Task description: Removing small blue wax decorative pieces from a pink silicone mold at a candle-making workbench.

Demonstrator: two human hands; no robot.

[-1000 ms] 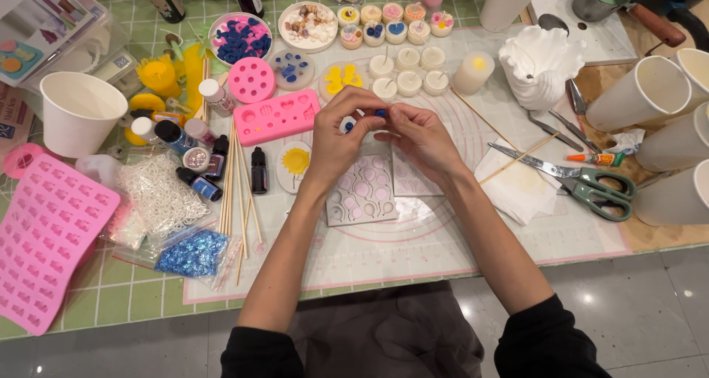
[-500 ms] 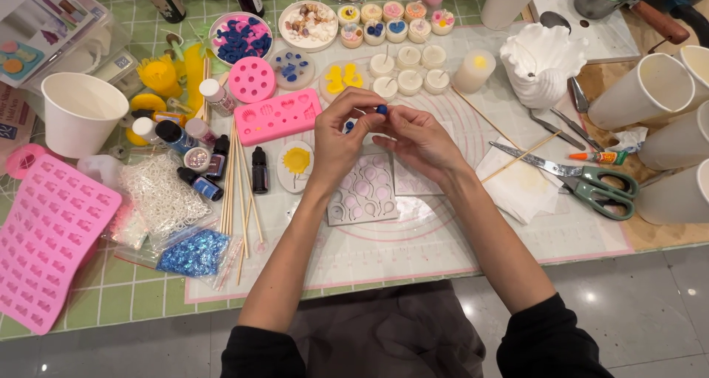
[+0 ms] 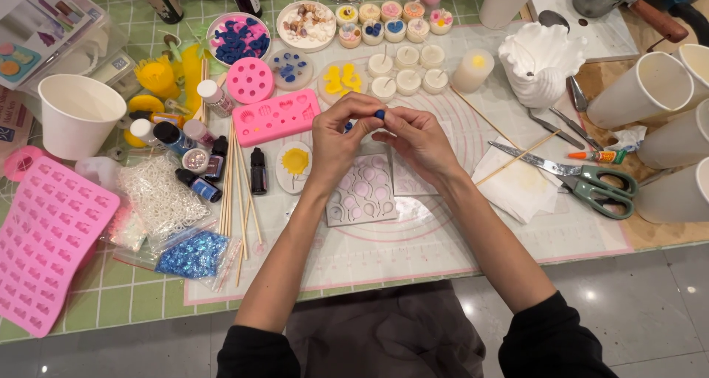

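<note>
My left hand [image 3: 336,138] and my right hand [image 3: 415,138] meet above the middle of the white mat [image 3: 413,245]. Between their fingertips they pinch a small blue piece [image 3: 379,115]. Both hands touch it; another bit of blue shows under my left fingers. Directly below the hands lies a clear mould sheet [image 3: 362,193] with rounded cavities. A pink rectangular mould [image 3: 275,117] lies just left of my left hand.
Small wax candles [image 3: 406,68] stand behind the hands. Green-handled scissors [image 3: 591,182] and a tissue [image 3: 517,182] lie to the right, near white cups [image 3: 642,90]. Wooden sticks [image 3: 236,193], small bottles [image 3: 199,149], a blue glitter bag [image 3: 193,254] and a large pink mould [image 3: 44,238] lie left.
Both hands stay together over the clear mould; the fingers have shifted slightly around the small blue piece. Nothing else on the table has moved.
</note>
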